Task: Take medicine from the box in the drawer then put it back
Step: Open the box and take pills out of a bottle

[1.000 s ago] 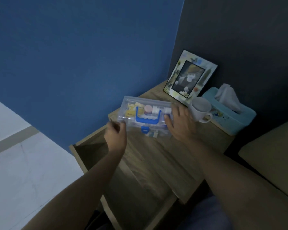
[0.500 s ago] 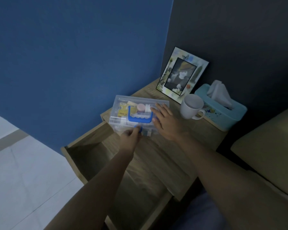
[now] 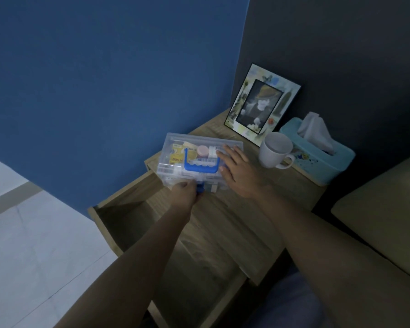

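Box [image 3: 200, 159] on nightstand; left hand [image 3: 184, 194] pinching latch, right hand [image 3: 238, 168] flat on lid.

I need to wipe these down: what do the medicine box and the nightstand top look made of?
Medicine box: clear glossy plastic, probably; contents show through, blue handle looks moulded. Nightstand top: matte wood grain, solid or laminate unclear.

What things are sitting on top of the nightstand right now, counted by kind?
Box: 1
Mug: 1
Tissue box: 1
Photo frame: 1
Total: 4
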Tool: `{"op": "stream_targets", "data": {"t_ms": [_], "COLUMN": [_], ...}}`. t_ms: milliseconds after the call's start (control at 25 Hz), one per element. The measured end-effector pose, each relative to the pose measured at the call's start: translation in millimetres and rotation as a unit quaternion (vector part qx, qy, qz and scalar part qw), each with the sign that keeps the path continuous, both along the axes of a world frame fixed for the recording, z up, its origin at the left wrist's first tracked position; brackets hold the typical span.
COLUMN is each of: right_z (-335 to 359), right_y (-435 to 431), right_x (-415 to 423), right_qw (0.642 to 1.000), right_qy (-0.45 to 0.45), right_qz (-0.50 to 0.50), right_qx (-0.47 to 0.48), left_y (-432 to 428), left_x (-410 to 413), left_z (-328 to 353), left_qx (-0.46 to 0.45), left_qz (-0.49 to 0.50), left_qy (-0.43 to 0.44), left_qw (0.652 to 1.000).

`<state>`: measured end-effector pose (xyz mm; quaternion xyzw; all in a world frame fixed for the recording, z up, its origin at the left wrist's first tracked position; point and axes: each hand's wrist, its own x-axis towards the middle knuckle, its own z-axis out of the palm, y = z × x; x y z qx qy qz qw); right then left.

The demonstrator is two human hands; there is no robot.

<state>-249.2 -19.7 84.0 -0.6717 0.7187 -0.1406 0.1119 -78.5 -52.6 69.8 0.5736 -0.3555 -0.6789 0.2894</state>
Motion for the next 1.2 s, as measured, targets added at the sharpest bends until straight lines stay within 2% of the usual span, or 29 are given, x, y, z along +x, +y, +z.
{"op": "stream_targets", "data": {"t_ms": [200,320,480,600,720,840,920,1040,1120,1200], "right_z": [0,3,11,19,31,51,68,89,98,102], "right_y": [0,1,4,-1,-3,-4,-10,-30,-46,-59], "right_x": [0,0,-3,-6,-9,-18,-23,-29,-31,-36], "right_qw": [1.000,1.000,0.998,0.994,0.990,0.995,0.992,0.975,0.966,0.967], "right_qy": [-0.012,-0.025,0.005,0.056,0.090,0.067,0.071,0.158,0.210,0.227], "right_qz": [-0.005,-0.003,0.027,0.041,0.051,0.075,0.083,0.065,0.024,0.002], "right_qx": [-0.002,0.001,0.057,0.081,0.098,0.018,-0.061,-0.140,-0.146,-0.113], "left_y": [7,8,3,-8,-12,-13,-14,-17,-20,-24], "left_x": [11,17,30,36,41,41,38,37,39,40], "left_z": [-11,-13,-5,2,9,13,19,24,25,25], "left_qx": [-0.062,-0.090,-0.071,-0.121,-0.111,-0.132,-0.148,-0.165,-0.181,-0.203], "left_qz": [-0.071,-0.053,0.102,0.053,0.047,0.035,0.015,-0.008,-0.032,-0.051], "left_qy": [-0.092,-0.144,-0.140,-0.132,-0.124,-0.144,-0.192,-0.232,-0.248,-0.263], "left_qw": [0.991,0.984,0.982,0.982,0.985,0.980,0.970,0.959,0.951,0.942]}}
